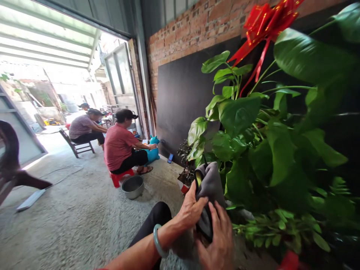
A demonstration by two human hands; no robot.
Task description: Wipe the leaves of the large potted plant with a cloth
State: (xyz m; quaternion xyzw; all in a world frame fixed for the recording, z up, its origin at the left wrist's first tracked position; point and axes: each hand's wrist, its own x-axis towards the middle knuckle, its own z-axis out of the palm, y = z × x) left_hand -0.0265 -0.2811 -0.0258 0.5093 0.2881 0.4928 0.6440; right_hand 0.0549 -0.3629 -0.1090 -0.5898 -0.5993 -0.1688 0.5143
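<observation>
A thick grey cloth (214,182) with a black edge and a yellow-green patch showing in its fold stands bunched between my hands. My left hand (191,206), below a pale green bangle (159,240) on the wrist, grips its near side with the thumb laid across it. Low on the same cloth, my right hand (218,236) is closed with curled fingers; this hand is slightly blurred. Just beyond the cloth rise the broad green leaves of a potted plant (239,112), topped by a red ribbon bow (267,22).
A person in a red shirt (119,144) sits on a red stool (116,180) beside a metal basin (133,187), hands at a blue animal figure (153,153). Farther off, another person (81,125) sits on a wooden chair (73,144). A dark panel (180,101) leans against the brick wall.
</observation>
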